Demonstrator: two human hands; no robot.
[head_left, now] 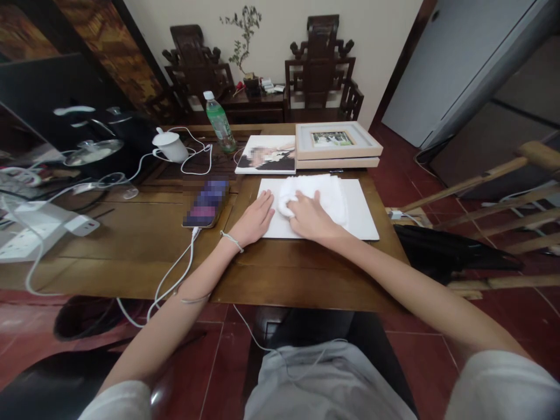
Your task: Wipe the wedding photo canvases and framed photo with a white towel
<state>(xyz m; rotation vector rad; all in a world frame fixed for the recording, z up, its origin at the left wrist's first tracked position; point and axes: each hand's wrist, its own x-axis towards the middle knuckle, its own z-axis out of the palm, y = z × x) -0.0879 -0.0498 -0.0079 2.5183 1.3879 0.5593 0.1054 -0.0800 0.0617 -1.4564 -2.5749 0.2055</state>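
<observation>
A flat white board (359, 213) lies on the wooden table (144, 233) in front of me. On it sits a bunched white cloth (324, 192). My right hand (310, 219) presses on the cloth's near edge with its fingers curled into the fabric. My left hand (256, 219) lies flat, fingers stretched out, on the board's left edge and holds nothing. A thin bracelet circles my left wrist.
A phone (206, 203) on a white cable lies left of the board. Behind it are a photo print (266, 154), stacked picture frames (335, 143), a green bottle (219, 122) and a white cup (170, 146). Power strips (35, 227) lie far left. Wooden chairs line the wall.
</observation>
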